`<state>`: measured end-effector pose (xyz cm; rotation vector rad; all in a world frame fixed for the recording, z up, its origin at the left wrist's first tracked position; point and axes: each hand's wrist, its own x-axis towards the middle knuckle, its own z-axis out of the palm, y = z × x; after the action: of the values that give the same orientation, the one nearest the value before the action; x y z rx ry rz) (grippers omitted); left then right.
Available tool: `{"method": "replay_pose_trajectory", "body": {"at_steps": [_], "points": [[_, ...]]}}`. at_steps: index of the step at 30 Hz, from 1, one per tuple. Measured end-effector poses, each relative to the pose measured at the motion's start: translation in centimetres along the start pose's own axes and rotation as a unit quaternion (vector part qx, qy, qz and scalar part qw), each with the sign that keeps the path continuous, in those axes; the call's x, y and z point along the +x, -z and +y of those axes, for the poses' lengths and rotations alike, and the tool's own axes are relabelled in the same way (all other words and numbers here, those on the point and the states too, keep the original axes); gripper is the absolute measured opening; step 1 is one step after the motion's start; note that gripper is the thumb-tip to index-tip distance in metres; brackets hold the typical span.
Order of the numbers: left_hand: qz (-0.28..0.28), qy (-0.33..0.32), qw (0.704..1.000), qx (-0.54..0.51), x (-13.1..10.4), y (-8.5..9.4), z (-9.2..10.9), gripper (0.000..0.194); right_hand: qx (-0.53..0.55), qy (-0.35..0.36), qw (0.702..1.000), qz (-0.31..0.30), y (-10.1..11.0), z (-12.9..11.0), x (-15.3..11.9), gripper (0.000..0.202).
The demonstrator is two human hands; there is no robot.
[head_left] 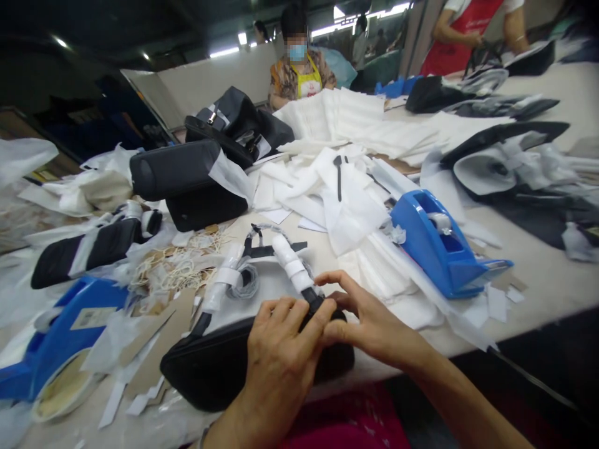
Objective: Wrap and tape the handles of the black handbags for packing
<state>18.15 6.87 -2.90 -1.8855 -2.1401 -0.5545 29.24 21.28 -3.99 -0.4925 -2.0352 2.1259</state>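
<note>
- The black handbag (210, 368) lies on the desk (556, 287), directly under both grips.
- Left grip (281, 340): fingers bent over the bag's top edge; whether they pinch it, I cannot tell.
- Right grip (349, 312): half-curled at the base of the wrapped handle (294, 268), thumb and forefinger apart; any pinch is hidden.
- Right of the right grip: blue tape dispenser (416, 231).
- Beyond both grips: white sheets (327, 193).

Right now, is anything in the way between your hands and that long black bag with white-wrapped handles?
Nothing that I can see. My bare left hand and bare right hand touch the bag by one handle's base. A blue plastic tape dispenser stands off to the right.
</note>
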Motion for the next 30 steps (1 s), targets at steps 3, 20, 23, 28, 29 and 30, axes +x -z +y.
{"method": "replay_pose_trajectory", "body": {"at_steps": [3,20,23,28,29,30], "points": [[-0.002,-0.004,1.0,-0.016,-0.2,-0.2,-0.2,0.036,0.007,-0.001,1.0,-0.022,-0.4,0.3,-0.1,0.071],[-0.014,0.337,0.854,-0.396,-11.4,6.1,-12.3,0.06,-0.028,-0.056,0.996,0.061,-2.2,2.4,-0.4,0.05],[0.027,0.348,0.776,-0.525,-12.9,4.5,-12.3,0.065,-0.066,-0.038,0.993,0.094,-2.2,3.1,-0.7,0.048],[0.105,0.399,0.723,-0.555,-13.4,2.0,-11.2,0.054,-0.136,-0.028,0.976,0.168,-3.0,3.6,-0.9,0.054],[0.115,0.414,0.715,-0.552,-13.3,1.8,-11.1,0.051,-0.146,-0.039,0.973,0.176,-3.2,3.5,-0.8,0.056],[0.123,0.426,0.708,-0.549,-13.3,1.6,-11.1,0.048,-0.153,-0.051,0.97,0.184,-3.5,3.4,-0.7,0.057]]}}
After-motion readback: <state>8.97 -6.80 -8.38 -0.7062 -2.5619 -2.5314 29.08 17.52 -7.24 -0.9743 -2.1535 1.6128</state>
